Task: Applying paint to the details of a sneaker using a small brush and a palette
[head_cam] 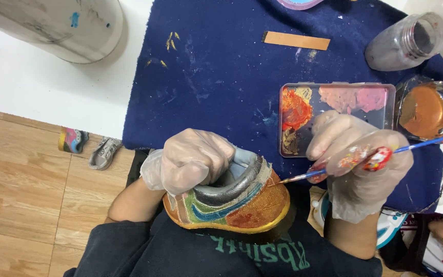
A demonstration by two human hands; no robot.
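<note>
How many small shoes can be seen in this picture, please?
3. One painted shoe is gripped by the left hand at the person's lap. Two more lie on the wooden floor: a colourful shoe and a grey shoe. Others may be hidden.

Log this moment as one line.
left hand: holds small painted shoe | right hand: blue-handled paintbrush, tip at shoe | rectangular paint palette behind

I see through one head-worn camera, looking steeply down and close over my lap. The dark blue paint-flecked cloth [221, 77] fills the upper centre of the frame, the light wooden plank floor [26, 195] the lower left, and my dark shirt the bottom edge.
</note>
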